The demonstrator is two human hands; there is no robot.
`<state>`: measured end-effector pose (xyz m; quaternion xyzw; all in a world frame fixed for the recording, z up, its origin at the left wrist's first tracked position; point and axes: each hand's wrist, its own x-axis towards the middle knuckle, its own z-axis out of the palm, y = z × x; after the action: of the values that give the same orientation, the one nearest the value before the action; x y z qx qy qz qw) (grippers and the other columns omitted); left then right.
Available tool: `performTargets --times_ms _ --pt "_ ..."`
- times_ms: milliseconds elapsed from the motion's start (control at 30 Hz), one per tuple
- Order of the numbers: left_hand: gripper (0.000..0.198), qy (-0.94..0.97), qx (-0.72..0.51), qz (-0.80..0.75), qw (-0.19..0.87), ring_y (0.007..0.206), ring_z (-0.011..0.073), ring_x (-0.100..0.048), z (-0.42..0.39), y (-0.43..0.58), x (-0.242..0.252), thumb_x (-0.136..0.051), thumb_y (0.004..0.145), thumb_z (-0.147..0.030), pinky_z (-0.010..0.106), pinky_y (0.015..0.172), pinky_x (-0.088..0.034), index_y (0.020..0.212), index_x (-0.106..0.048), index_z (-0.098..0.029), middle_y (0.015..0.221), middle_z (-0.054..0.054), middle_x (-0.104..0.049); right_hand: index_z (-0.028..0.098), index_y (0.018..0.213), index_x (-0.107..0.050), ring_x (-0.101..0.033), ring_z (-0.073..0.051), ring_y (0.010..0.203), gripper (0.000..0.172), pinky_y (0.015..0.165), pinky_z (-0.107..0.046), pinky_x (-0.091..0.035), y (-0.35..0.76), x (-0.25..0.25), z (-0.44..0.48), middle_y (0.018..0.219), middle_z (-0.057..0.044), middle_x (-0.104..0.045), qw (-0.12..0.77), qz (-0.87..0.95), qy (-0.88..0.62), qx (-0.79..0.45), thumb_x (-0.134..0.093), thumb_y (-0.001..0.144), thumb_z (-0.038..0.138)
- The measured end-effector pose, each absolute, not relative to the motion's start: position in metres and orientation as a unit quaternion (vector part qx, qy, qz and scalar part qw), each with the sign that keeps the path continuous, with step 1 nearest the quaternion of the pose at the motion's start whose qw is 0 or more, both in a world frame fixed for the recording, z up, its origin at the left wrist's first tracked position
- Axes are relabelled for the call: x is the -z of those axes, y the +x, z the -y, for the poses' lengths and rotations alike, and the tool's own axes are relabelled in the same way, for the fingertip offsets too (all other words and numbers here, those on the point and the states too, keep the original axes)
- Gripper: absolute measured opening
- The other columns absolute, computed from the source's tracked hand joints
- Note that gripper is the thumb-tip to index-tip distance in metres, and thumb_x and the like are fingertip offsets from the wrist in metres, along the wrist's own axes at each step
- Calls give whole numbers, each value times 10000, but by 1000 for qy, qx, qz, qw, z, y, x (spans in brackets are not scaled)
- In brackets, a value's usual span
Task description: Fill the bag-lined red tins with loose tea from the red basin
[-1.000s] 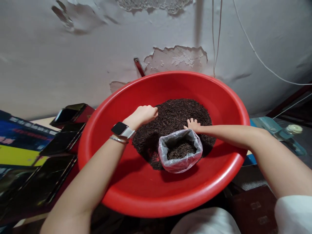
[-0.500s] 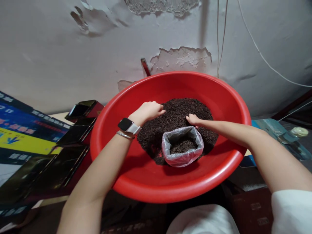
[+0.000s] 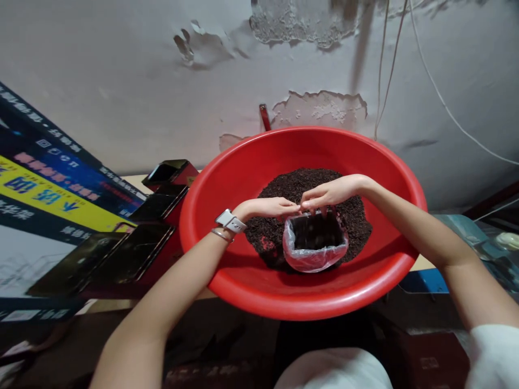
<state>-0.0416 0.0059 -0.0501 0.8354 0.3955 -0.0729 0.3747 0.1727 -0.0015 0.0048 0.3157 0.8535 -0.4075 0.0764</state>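
Observation:
A big red plastic basin holds a heap of dark loose tea leaves. A small container lined with a clear plastic bag stands in the heap, partly filled with the same leaves. My left hand, with a watch and bracelet on the wrist, and my right hand meet fingertip to fingertip just above the bag's far rim. Both are cupped with fingers together around a scoop of leaves, and bits of leaf hang under the right fingers.
Black and red boxes lie left of the basin, with a blue and yellow printed carton beyond them. A peeling white wall with hanging cables rises behind. Blue objects sit at the right.
Both hands left the heap's sides, lifted and came together over the bag's far rim. The camera view swung, so the basin now sits further right.

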Motion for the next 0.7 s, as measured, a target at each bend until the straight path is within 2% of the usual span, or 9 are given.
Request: performTargets --times_ms 100,167,233,300,367,433,500,567,700 --pt "500 843 45 -345 410 889 160 -538 -6 -43 52 -440 865 -550 227 765 -396 1113 -637 -163 1024 38 -645 159 997 -562 -633 -144 776 360 630 -225 -482 175 2 -10 960 -67 -662 11 -838 364 406 -401 937 475" --pt "456 847 41 -325 419 927 165 -547 -5 -42 50 -529 833 -506 225 794 -391 1115 -643 -167 1059 44 -653 150 996 -557 -632 -142 773 350 642 -225 -486 177 17 -27 937 -74 -664 -46 -833 408 370 -357 959 435" --pt "440 845 42 -324 424 932 168 -555 -4 -41 50 -572 810 -482 224 794 -394 1100 -653 -161 1055 52 -664 140 1023 -571 -631 -166 835 342 724 -256 -491 178 41 -43 959 -92 -665 -58 -837 453 301 -368 959 408" --pt "425 844 41 -331 421 899 166 -556 -5 -40 53 -578 800 -484 225 769 -397 1047 -672 -152 1002 50 -673 127 1123 -570 -607 -211 977 350 856 -310 -465 177 70 -55 1074 -129 -640 -36 -852 476 217 -420 945 389" --pt "417 847 37 -330 416 856 159 -548 -7 -39 59 -580 790 -498 226 742 -391 991 -685 -148 936 38 -670 137 1298 -487 -518 -267 1165 444 970 -371 -404 175 101 -60 1278 -172 -530 3 -862 481 162 -455 933 389" --pt "427 850 26 -329 411 814 152 -533 -10 -38 64 -571 787 -521 231 720 -378 951 -693 -147 884 28 -658 194 1430 -347 -364 -334 1313 579 1024 -443 -349 172 128 -58 1459 -189 -325 45 -857 492 144 -475 919 434" --pt "455 851 14 -331 407 772 145 -516 -11 -36 68 -548 792 -552 238 694 -364 924 -700 -144 839 22 -643 255 1478 -250 -244 -383 1368 676 1039 -503 -314 170 147 -53 1528 -175 -179 72 -851 501 140 -503 893 477" --pt "484 852 7 -335 402 727 138 -496 -11 -35 69 -532 793 -580 242 663 -349 897 -704 -140 789 16 -622 258 1484 -232 -256 -387 1355 699 1040 -504 -312 169 158 -47 1513 -180 -209 69 -851 501 139 -511 883 480" --pt "508 854 -2 -344 391 663 126 -454 -9 -34 67 -536 777 -605 243 613 -319 858 -706 -133 712 1 -577 151 1417 -346 -429 -342 1250 601 985 -397 -387 171 162 -39 1386 -228 -390 49 -830 533 160 -458 904 445"
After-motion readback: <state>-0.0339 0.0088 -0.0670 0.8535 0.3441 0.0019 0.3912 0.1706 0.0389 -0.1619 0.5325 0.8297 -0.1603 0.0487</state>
